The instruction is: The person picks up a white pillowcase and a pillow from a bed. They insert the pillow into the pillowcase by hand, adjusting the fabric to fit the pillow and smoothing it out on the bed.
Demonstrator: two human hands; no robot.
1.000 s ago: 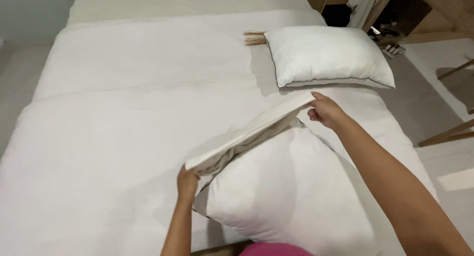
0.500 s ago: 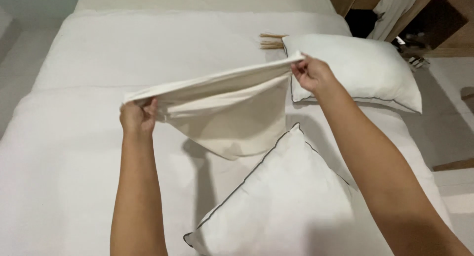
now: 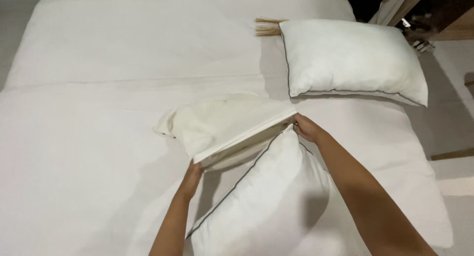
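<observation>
Both hands pinch the open hem of a soft, cream, crumpled cotton pillowcase (image 3: 222, 127), left hand (image 3: 191, 174) at its near corner and right hand (image 3: 306, 128) at its far corner, its long axis slanting up-right between them above a plump white dark-piped pillow (image 3: 266, 206).

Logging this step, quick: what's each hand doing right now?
Left hand: closed on the pillowcase opening's edge.
Right hand: closed on its other corner, at the pillow.
</observation>
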